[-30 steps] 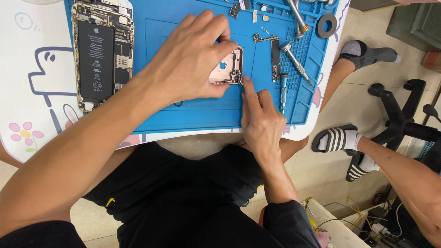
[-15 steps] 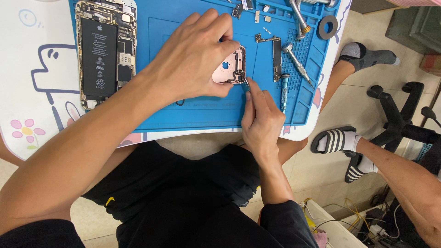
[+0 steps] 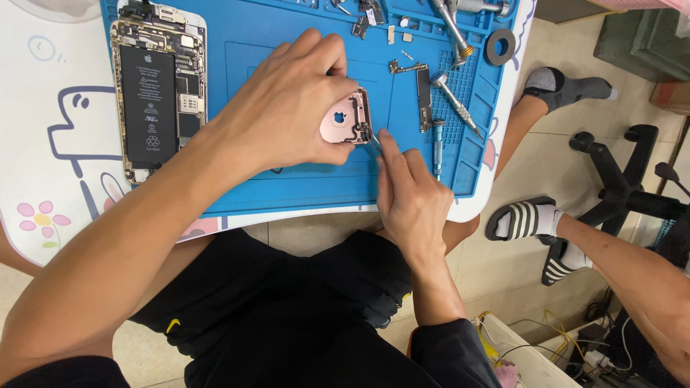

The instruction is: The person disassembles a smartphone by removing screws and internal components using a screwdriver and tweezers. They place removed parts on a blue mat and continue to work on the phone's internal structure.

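Now the left hand has tilted the pink phone shell up off the blue mat, fingers clamped around it; right hand fingers pinch tweezers at its edge, probing inside.

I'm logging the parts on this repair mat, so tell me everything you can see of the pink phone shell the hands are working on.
The pink phone shell looks like rose-coloured metal, a rear housing with a small dark logo mark on its back. Only one end shows; the rest lies hidden under the left hand, which grips it and holds it just above or on the blue mat. Along its right edge, inner frame parts and small metal bits show. The right hand brings a thin metal tool tip to that lower right edge.
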